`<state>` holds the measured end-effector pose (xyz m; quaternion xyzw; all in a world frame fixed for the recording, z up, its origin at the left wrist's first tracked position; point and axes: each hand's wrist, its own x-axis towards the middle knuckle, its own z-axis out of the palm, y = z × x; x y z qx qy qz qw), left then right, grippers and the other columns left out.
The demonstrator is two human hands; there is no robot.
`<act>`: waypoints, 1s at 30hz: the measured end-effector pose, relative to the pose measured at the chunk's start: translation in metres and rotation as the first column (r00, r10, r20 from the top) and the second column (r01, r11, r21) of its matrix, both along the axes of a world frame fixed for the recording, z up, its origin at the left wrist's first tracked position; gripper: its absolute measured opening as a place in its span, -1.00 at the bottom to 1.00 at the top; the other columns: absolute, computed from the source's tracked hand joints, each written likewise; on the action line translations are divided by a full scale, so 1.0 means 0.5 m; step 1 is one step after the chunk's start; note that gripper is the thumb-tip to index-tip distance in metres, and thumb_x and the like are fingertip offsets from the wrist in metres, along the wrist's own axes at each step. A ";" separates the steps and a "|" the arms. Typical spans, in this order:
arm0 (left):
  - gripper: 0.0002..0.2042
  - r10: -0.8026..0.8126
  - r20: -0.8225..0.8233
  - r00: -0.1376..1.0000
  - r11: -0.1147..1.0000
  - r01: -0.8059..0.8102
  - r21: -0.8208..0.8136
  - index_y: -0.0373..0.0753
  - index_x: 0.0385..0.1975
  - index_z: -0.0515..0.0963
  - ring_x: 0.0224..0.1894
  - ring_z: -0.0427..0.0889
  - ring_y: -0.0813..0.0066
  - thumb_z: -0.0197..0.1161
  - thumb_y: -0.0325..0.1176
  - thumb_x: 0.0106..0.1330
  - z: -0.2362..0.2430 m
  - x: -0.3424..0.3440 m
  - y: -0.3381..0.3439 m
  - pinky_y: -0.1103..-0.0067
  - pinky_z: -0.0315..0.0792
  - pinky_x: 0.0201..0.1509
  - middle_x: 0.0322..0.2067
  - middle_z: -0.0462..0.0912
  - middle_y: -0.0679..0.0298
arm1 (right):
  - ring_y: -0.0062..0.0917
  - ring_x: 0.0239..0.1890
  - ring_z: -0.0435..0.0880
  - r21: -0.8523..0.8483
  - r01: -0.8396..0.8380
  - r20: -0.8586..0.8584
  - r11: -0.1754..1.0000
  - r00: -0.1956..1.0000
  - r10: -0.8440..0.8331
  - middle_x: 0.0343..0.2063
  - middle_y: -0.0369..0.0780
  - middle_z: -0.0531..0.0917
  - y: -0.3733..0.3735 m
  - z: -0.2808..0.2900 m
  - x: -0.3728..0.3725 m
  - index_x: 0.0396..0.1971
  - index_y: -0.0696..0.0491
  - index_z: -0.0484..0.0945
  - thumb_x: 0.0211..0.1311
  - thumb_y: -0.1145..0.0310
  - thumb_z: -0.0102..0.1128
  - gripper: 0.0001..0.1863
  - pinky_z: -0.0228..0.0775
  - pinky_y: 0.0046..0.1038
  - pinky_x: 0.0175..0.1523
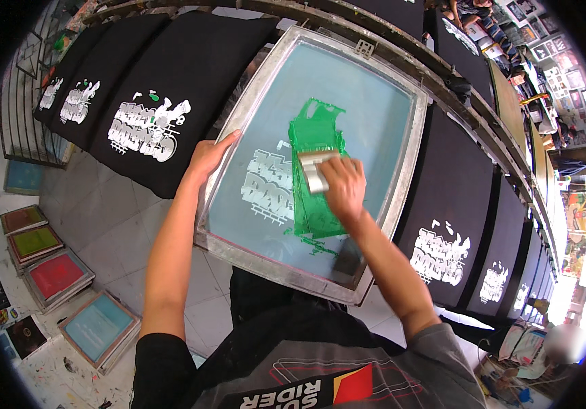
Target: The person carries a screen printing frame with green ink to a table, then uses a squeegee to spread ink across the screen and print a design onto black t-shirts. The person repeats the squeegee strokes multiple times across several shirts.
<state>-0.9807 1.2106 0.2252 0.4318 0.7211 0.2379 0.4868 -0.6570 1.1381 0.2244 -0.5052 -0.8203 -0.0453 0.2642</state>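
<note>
A screen printing frame (412, 146) with pale blue mesh lies in front of me, tilted in the view. My left hand (209, 155) grips its left side, thumb along the rim and the other fingers mostly hidden. My right hand (344, 185) is closed around a squeegee (314, 178), which rests on the mesh. Thick green ink (316, 129) covers a long strip beyond, under and nearer than the squeegee. Left of the ink, a white lettered design (269, 183) shows through the mesh. A small metal hinge plate (364, 48) sits on the far rim.
Black shirts (197, 65) with white prints lie on boards at the left, and more black shirts (436, 204) run along the right. Several other coloured screens (100, 329) lean at the lower left by the tiled floor. Another person (473, 12) is at the far upper right.
</note>
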 end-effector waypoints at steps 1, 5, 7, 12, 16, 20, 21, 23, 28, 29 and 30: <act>-0.32 -0.012 -0.001 1.000 1.000 0.012 -0.012 -0.49 -0.29 0.75 -0.27 0.72 0.42 0.46 0.23 0.16 -0.003 0.002 0.005 0.51 0.54 -0.11 -0.32 0.77 0.08 | -0.36 -0.19 0.64 -0.043 0.002 0.056 0.999 0.998 0.000 -0.32 -0.26 0.65 0.040 0.012 0.002 -0.29 -0.01 0.67 -0.04 0.55 0.28 -0.75 0.37 -0.29 0.03; -0.22 -0.006 0.069 0.998 1.000 0.008 -0.026 -0.54 -0.23 0.73 -0.14 0.74 0.30 0.43 0.31 0.13 -0.016 -0.007 0.012 0.46 0.53 0.05 -0.21 0.77 -0.04 | -0.26 -0.15 0.69 -0.382 0.039 0.288 0.923 0.954 0.078 -0.30 -0.19 0.72 0.189 0.109 -0.004 -0.27 -0.04 0.71 -0.07 0.48 0.35 -0.72 0.40 -0.26 0.05; -0.19 -0.004 -0.039 0.999 1.000 0.005 0.027 -0.55 -0.22 0.72 -0.13 0.74 0.30 0.42 0.34 0.11 -0.073 -0.036 0.013 0.46 0.52 0.06 -0.21 0.77 -0.04 | -0.21 -0.10 0.70 -0.403 0.022 0.303 0.915 0.947 0.111 -0.26 -0.16 0.75 0.221 0.151 -0.028 -0.25 -0.01 0.71 -0.07 0.45 0.39 -0.71 0.43 -0.22 0.05; -0.10 -0.081 -0.018 0.997 0.997 0.081 -0.015 -0.56 -0.15 0.71 0.00 0.71 0.15 0.35 0.43 0.10 -0.023 -0.018 0.003 0.40 0.48 0.15 -0.10 0.74 -0.13 | -0.10 -0.18 0.73 -0.478 0.116 -0.110 0.871 0.976 -0.190 -0.27 -0.06 0.78 0.064 0.264 0.024 -0.07 0.12 0.70 0.02 0.27 0.50 -0.55 0.51 -0.15 -0.01; -0.19 -0.011 -0.058 0.998 0.999 0.013 0.050 -0.52 -0.33 0.75 -0.22 0.76 0.31 0.42 0.37 0.06 -0.045 -0.021 0.000 0.43 0.54 -0.05 -0.30 0.78 0.01 | -0.50 -0.24 0.73 -0.711 0.151 -0.406 0.687 0.709 -0.577 -0.29 -0.10 0.79 -0.080 0.219 0.044 -0.06 0.25 0.68 0.15 0.25 0.50 -0.55 0.52 -0.38 -0.11; -0.21 -0.014 -0.096 0.995 0.990 0.027 0.137 -0.46 -0.28 0.76 -0.19 0.78 0.23 0.40 0.38 0.07 -0.026 -0.016 -0.008 0.41 0.56 -0.04 -0.30 0.79 0.00 | -0.55 -0.31 0.68 -0.602 0.274 -0.695 0.750 0.283 -0.661 -0.33 -0.18 0.76 -0.186 0.099 0.047 -0.17 0.31 0.69 0.29 0.18 0.43 -0.57 0.53 -0.42 -0.19; -0.22 -0.009 -0.147 0.989 0.982 0.036 0.186 -0.44 -0.26 0.76 -0.18 0.78 0.21 0.39 0.38 0.08 -0.036 -0.017 -0.009 0.40 0.56 -0.03 -0.30 0.79 -0.01 | -0.53 -0.32 0.68 -0.570 0.336 -0.739 0.750 0.189 -0.647 -0.33 -0.18 0.75 -0.201 0.086 0.044 -0.18 0.31 0.69 0.31 0.17 0.41 -0.58 0.53 -0.41 -0.20; -0.22 -0.039 -0.200 0.979 0.956 0.094 0.278 -0.40 -0.15 0.74 -0.14 0.78 0.14 0.34 0.38 0.15 -0.053 -0.033 -0.007 0.38 0.56 0.01 -0.26 0.78 -0.08 | -0.52 -0.30 0.68 -0.594 0.344 -0.743 0.727 0.111 -0.660 -0.31 -0.16 0.75 -0.226 0.078 0.058 -0.17 0.31 0.69 0.34 0.16 0.38 -0.57 0.53 -0.41 -0.16; -0.32 -0.164 -0.236 0.958 0.941 0.224 0.255 -0.39 0.05 0.66 0.03 0.73 0.12 0.21 0.24 0.39 -0.076 -0.090 -0.058 0.40 0.51 0.13 -0.09 0.75 -0.12 | -0.49 -0.08 0.65 -0.578 0.399 -0.768 0.712 0.030 -0.640 -0.09 -0.07 0.70 -0.279 0.056 0.150 0.27 0.32 0.45 0.43 0.08 0.27 -0.35 0.51 -0.41 0.04; -0.36 -0.157 -0.201 0.967 0.935 0.211 0.284 -0.37 0.08 0.65 0.04 0.73 0.13 0.20 0.20 0.41 -0.074 -0.094 -0.090 0.40 0.50 0.13 -0.07 0.75 -0.09 | -0.48 -0.05 0.66 -0.638 0.309 -0.750 0.705 -0.045 -0.660 -0.05 -0.07 0.70 -0.283 0.052 0.169 0.35 0.30 0.37 0.45 0.07 0.25 -0.30 0.50 -0.42 0.09; -0.39 -0.151 -0.167 0.974 0.930 0.197 0.311 -0.35 0.11 0.64 0.06 0.73 0.13 0.20 0.16 0.44 -0.071 -0.101 -0.117 0.40 0.50 0.13 -0.05 0.75 -0.07 | -0.47 -0.03 0.68 -0.653 0.210 -0.756 0.728 -0.114 -0.645 0.01 -0.07 0.68 -0.283 0.045 0.185 0.34 0.31 0.39 0.47 0.09 0.22 -0.32 0.51 -0.42 0.11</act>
